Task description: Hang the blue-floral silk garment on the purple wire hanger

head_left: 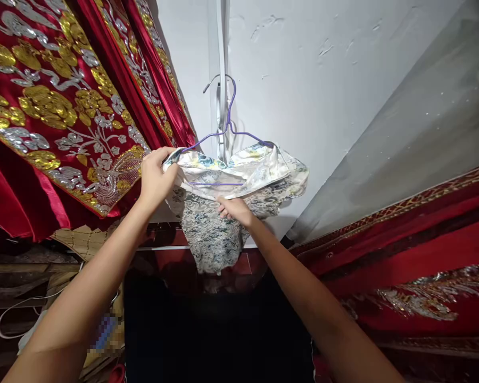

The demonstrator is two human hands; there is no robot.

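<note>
Reaching up, we pinch a patterned cloth (pixel 223 213) in our left hand (pixel 155 178) while our right hand (pixel 233 208) seemingly grips its underside, steadying it on a purple hanger (pixel 223 130).

Two bare arms come up from the bottom edge, one on each side. No sleeve, watch, bracelet or glove is worn below the fingers on either forearm or wrist. The left hand (pixel 155 178) and the right hand (pixel 235 210) wear no visible rings; fingernails are short and unpainted.
</note>
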